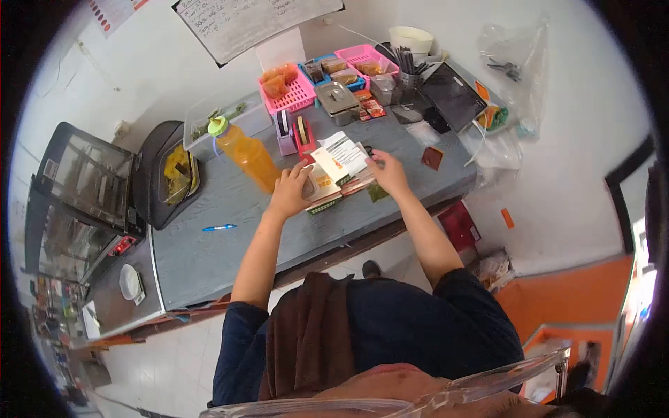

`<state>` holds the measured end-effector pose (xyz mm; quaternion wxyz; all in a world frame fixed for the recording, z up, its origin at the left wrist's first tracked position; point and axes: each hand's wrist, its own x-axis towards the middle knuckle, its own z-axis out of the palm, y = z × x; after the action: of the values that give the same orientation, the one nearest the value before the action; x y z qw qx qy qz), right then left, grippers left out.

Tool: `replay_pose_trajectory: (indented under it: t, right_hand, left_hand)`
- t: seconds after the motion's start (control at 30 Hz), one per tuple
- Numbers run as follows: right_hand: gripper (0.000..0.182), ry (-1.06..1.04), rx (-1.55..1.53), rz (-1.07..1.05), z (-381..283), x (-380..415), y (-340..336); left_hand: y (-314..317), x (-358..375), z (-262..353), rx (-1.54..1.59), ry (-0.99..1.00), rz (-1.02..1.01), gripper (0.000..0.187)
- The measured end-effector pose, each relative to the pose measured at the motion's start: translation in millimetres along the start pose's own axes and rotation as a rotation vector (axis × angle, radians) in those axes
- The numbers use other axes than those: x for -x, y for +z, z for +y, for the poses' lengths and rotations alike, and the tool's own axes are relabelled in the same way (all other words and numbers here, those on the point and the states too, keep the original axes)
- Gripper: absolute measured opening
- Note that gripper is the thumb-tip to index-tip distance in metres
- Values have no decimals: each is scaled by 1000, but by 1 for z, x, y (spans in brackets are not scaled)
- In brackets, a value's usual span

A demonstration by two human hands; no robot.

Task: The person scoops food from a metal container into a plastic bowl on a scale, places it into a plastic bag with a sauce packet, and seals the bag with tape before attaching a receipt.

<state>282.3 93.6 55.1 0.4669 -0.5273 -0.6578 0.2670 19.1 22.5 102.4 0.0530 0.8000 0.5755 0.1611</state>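
Note:
A small stack of printed white papers (341, 155) lies over a low green-and-white box (325, 204) near the table's front edge. My left hand (289, 191) curls around the left side of the box, its fingertips on the edge. At the right edge of the papers, my right hand (388, 174) has its fingers bent and together. A small dark object shows by those fingertips, too small to name. Below the right hand lies a dark green packet (378, 193). Just left of my left hand stands a tilted-looking bottle of orange liquid (245, 157) with a green cap.
Two tape dispensers, one red (304, 138) and one lilac (285, 134), stand behind the box. Pink baskets (296, 96), a lidded metal container (337, 99) and a black tray (453, 96) sit farther back. A blue pen (219, 228) lies left. A glass display warmer (80, 188) stands at far left.

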Motion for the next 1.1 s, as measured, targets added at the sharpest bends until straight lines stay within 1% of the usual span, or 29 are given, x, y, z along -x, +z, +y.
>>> replay_pose_trajectory:
  t: [0.07,0.1,0.2,0.33,0.37,0.4,0.47,0.5,0.6,0.67,0.73,0.8,0.83,0.9,0.93,0.97,1.0,1.03,1.07,1.1]
  right_hand:
    - [37,98,-61,-182,15,-23,8]
    - [39,140,-25,-270,22,-30,11]
    - [40,82,-16,-321,10,-27,0]
    - [38,51,-42,-308,20,-27,-12]
    - [34,7,-44,-277,28,-28,-11]
    - [33,11,-45,-254,27,-32,-14]
    - [32,25,-48,-194,13,-40,-26]
    - [28,44,-85,-186,5,-45,-28]
    - [26,60,-396,-265,-19,-57,-8]
    - [27,-8,-421,-347,-48,-64,12]
    - [27,-55,-366,-414,-58,-72,45]
    - [24,-281,-250,-341,-55,-74,74]
    - [23,-392,-188,-302,-53,-72,85]
    - [21,-422,-53,-320,-47,-65,101]
    - [21,-436,16,-327,-49,-64,101]
    - [22,-574,195,-315,-48,-63,98]
    - [23,-562,263,-296,-55,-61,90]
    - [24,-547,332,-277,-63,-55,83]
    - [26,-529,404,-252,-67,-50,77]
    - [26,-528,391,-226,-64,-47,75]
  left_hand:
    - [12,-16,1,19,-44,-68,83]
    - [17,-22,2,29,-65,-100,83]
    - [21,-33,8,68,-86,-81,85]
    - [21,-49,15,65,-83,-119,86]
    - [18,-51,19,72,-88,-144,86]
    - [16,-52,21,79,-91,-170,87]
    - [19,-53,16,82,-63,-153,89]
    - [19,-53,14,81,-44,-147,90]
    - [11,-47,8,152,-49,-124,97]
    - [3,-38,8,196,-56,-40,104]
    - [-6,-32,8,295,-76,79,108]
    - [-11,-17,15,451,-121,225,109]
    - [-11,-16,18,395,-109,238,103]
    - [-6,-15,26,292,-84,262,93]
    - [6,-13,21,207,-101,188,86]
    - [25,-11,14,123,-114,113,79]
    - [36,-10,11,39,-123,40,72]
    - [34,-9,20,73,-159,95,59]
    - [33,-8,22,60,-161,110,58]
    - [32,-8,21,49,-155,123,56]
